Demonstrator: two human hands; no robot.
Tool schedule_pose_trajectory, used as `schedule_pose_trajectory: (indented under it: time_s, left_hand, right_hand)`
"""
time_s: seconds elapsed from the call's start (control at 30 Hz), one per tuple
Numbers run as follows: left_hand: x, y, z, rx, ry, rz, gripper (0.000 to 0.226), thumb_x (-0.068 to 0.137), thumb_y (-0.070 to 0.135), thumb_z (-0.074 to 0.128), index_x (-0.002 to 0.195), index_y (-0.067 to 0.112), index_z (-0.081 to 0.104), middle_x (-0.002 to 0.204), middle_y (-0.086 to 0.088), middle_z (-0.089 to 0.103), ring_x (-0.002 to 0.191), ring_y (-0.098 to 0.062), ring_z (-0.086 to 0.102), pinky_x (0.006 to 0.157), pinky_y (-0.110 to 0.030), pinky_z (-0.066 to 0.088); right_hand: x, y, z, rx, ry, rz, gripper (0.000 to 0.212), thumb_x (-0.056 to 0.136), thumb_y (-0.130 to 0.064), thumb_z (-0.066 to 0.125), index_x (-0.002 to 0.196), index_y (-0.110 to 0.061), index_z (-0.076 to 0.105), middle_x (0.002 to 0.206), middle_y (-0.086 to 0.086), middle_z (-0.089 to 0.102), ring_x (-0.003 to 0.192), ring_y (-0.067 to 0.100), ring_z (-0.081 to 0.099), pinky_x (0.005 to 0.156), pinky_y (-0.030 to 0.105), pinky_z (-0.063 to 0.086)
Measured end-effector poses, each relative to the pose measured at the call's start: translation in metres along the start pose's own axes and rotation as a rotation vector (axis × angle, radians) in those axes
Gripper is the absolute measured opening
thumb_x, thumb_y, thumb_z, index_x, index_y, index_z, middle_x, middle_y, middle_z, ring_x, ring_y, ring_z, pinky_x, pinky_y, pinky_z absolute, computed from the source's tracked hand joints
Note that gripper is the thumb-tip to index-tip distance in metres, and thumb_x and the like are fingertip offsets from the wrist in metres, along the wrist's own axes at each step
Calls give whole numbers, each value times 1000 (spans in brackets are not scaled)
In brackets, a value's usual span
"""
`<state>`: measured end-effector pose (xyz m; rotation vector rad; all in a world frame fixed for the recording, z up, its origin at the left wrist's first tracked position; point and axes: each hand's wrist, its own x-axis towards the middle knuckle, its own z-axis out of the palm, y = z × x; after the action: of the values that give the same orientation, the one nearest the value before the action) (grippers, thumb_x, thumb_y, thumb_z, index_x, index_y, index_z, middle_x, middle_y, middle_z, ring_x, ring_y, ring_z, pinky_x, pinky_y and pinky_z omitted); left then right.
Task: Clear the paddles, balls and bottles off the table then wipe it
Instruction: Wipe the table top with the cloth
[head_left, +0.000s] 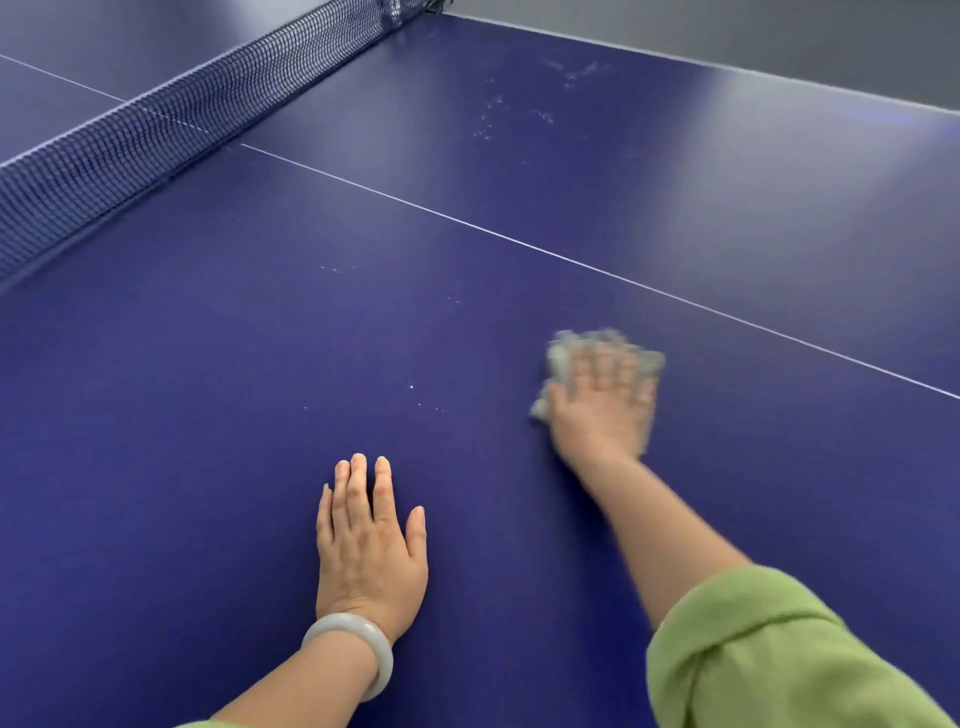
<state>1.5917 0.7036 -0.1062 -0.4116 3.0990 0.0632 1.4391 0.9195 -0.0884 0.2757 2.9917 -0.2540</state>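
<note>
The blue table-tennis table (218, 364) fills the view, with no paddles, balls or bottles in sight. My right hand (600, 405) presses a grey cloth (558, 358) flat on the table with spread fingers; hand and cloth are blurred by motion. My left hand (369, 545) rests palm down on the table nearer to me, fingers straight, a pale bangle on its wrist. Small white specks (415, 395) lie between the hands, and pale smudges (519, 104) mark the far part of the table.
The dark net (156, 119) runs across the upper left. A white centre line (519, 244) crosses the table diagonally. The table's far edge (727, 65) meets grey floor at the upper right.
</note>
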Motion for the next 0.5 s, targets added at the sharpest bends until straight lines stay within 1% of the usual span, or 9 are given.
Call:
schedule_pose_trajectory:
  time_s: [0.03,0.1,0.17,0.2,0.27,0.33,0.4,0.47,0.5]
  left_hand:
    - [0,0,0,-2,-1,-4,70,94,49,17,149,9,35,155,-14,32,147,-29,23,120,-46,19]
    - [1,1,0,8,2,-8,71,94,50,15,149,9,34,156,-14,31,148,-28,22,120,-45,18]
    - [2,0,0,9,1,-6,71,94,50,15,149,9,34,156,-14,31,148,-28,22,120,-45,19]
    - [2,0,0,-1,7,-4,71,94,50,16,149,9,35,156,-14,31,148,-29,22,120,-46,18]
    - [1,0,0,-19,21,-2,70,94,49,17,148,8,36,155,-15,32,147,-30,22,120,-46,17]
    - [0,1,-1,-22,15,1,69,95,48,18,147,7,37,154,-17,33,147,-31,24,119,-47,18]
    - [0,1,-2,-23,8,2,69,95,47,19,146,6,38,152,-18,35,146,-32,26,118,-48,20]
    - [0,2,-4,-26,-12,5,69,94,47,20,146,5,38,152,-19,36,145,-33,28,118,-49,22]
    - [0,2,-5,-30,-23,8,69,94,47,20,146,4,38,151,-20,37,145,-34,28,118,-50,22]
  right_hand:
    - [-18,-23,8,-6,-4,-178,63,99,-53,16,155,-32,0,163,-6,-10,150,24,-14,117,53,-13]
    - [-52,-50,16,-23,-95,-477,66,93,-57,3,154,-35,-4,162,-8,-14,148,20,-19,117,50,-17]
    - [-63,-41,13,-32,-140,-609,70,88,-60,-4,154,-37,-4,162,-11,-14,148,17,-19,119,47,-15]
    - [-58,-24,11,-41,-120,-598,70,87,-61,-5,154,-38,-4,161,-13,-15,149,16,-18,119,46,-14]
    - [-44,24,6,-77,-40,-402,65,91,-60,-1,153,-40,-7,160,-14,-16,150,17,-14,120,46,-11]
    - [-36,76,-3,-95,36,-70,60,98,-55,10,155,-38,-1,162,-10,-10,151,20,-7,120,49,-6]
    - [-43,103,-12,-72,-21,210,61,100,-53,13,155,-34,-3,163,-4,-12,150,21,-11,119,51,-6]
    - [-56,94,-11,-46,-69,324,63,100,-53,14,155,-31,-8,162,-1,-16,149,24,-15,119,53,-7]
    - [-65,77,-9,-50,-60,305,64,100,-52,15,155,-30,-9,162,1,-16,149,25,-15,118,53,-8]
